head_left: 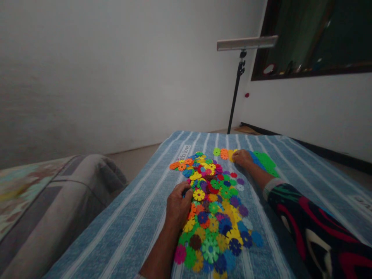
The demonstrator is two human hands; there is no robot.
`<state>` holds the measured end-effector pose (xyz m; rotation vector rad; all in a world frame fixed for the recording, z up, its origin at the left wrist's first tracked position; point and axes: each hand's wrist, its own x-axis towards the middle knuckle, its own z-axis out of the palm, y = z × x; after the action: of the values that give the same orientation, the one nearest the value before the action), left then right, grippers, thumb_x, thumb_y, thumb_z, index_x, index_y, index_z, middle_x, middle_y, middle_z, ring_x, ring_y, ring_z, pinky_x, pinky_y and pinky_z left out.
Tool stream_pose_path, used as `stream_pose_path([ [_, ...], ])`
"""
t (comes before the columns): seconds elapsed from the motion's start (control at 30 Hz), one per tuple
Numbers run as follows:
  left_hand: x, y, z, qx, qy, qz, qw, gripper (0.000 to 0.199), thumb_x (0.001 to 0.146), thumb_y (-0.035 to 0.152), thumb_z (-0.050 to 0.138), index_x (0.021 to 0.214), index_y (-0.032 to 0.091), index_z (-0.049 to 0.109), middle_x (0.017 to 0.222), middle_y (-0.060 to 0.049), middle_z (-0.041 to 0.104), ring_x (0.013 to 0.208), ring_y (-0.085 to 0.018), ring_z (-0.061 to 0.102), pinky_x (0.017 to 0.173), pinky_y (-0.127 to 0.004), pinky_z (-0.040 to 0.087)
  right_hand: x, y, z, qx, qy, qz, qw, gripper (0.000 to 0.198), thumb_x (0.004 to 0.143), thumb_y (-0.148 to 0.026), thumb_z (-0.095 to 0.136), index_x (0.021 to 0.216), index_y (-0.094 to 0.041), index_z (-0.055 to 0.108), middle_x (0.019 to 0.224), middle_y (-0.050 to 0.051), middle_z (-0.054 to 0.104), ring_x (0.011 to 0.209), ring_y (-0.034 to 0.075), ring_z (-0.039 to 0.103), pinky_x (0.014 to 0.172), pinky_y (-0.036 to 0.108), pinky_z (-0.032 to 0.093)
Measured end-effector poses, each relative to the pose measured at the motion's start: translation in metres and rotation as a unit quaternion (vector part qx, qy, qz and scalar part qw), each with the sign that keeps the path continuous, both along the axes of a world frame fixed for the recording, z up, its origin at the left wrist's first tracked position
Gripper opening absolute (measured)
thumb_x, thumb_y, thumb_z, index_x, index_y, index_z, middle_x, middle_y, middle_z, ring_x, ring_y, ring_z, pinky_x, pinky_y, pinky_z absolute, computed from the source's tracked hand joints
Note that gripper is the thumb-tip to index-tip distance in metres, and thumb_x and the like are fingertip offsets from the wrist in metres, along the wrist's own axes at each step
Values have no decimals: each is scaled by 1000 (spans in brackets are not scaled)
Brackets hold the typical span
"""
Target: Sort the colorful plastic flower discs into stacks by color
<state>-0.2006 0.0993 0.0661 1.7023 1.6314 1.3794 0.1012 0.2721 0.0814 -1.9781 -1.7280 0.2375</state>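
A long pile of colourful flower-shaped plastic discs (213,226) spreads down the middle of the striped blue cloth (136,217). My left hand (178,203) rests at the pile's left edge, fingers curled toward the thumb. A bit of dark blue shows in that grip, but what it holds is unclear. Farther away, my right hand (243,158) reaches to a row of discs sorted by colour, its fingertips closed at the yellow discs (231,154). Left of them in that row lie orange discs (224,154) and light green discs (217,151). Green discs (266,162) and blue ones extend right, partly behind my arm.
A grey cover (87,182) drapes over something at the left, beside a patterned surface (26,190). Beyond the table's far edge stands a black pole (235,100) carrying a flat bar (247,43). A pale wall (116,69) and a dark window (316,38) form the background.
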Motion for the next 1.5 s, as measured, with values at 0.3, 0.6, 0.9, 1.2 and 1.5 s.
stream_pose_path([
  [0.3, 0, 2, -3, 19, 9, 7, 1000, 22, 73, 38, 55, 78, 23, 71, 100, -6, 75, 100, -25, 68, 97, -40, 50, 0, -24, 6, 36, 13, 8, 999, 26, 82, -21, 57, 93, -17, 81, 101, 13, 77, 97, 26, 70, 79, 30, 48],
  [0.6, -1, 4, 0, 13, 23, -2, 1000, 22, 72, 36, 55, 78, 23, 71, 99, -5, 76, 100, -26, 68, 97, -41, 49, -15, -147, -7, 54, 122, 112, 985, 27, 79, -31, 54, 78, -18, 78, 74, 5, 75, 72, 20, 68, 64, 27, 45],
  [0.9, 0, 5, 4, 11, 44, -13, 999, 21, 72, 37, 56, 76, 23, 71, 92, -3, 75, 92, -24, 67, 91, -38, 51, -23, -241, -8, 16, 223, 131, 966, 33, 75, -43, 53, 70, -20, 76, 67, 3, 71, 65, 20, 63, 60, 27, 43],
  [1.2, -1, 7, 5, 2, 53, -13, 999, 23, 69, 37, 57, 78, 22, 71, 95, -5, 75, 96, -25, 67, 94, -40, 49, -24, -247, -18, 41, 216, 130, 967, 33, 80, -42, 52, 73, -21, 76, 70, 2, 72, 68, 20, 64, 65, 27, 44],
  [1.5, 7, 1, 13, 5, 64, -25, 998, 19, 68, 37, 58, 73, 23, 70, 97, -4, 75, 100, -26, 66, 98, -40, 48, -21, -245, -24, 47, 217, 147, 964, 30, 81, -38, 52, 77, -23, 77, 74, 1, 74, 72, 20, 66, 67, 27, 45],
])
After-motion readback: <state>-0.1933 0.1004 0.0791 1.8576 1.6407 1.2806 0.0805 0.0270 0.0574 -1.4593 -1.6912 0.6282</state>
